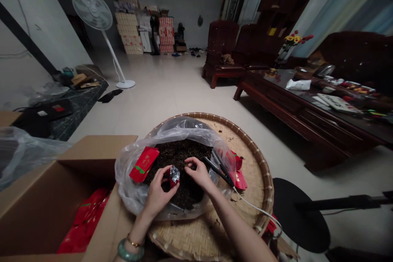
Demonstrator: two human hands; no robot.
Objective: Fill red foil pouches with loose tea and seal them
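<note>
My left hand is closed on a small red packet with a silver foil inside, its mouth held open. My right hand pinches at dark loose tea leaves just right of the packet; what sits between its fingertips is too small to make out. The leaves fill a clear plastic bag lying on a round woven bamboo tray. Another red packet rests on the bag's left edge. A jade bangle is on my left wrist.
An open cardboard box with red packets stands at left. Black tongs-like tool with a white cord and more red packets lie on the tray's right. A black round stool, dark wooden table and standing fan are around.
</note>
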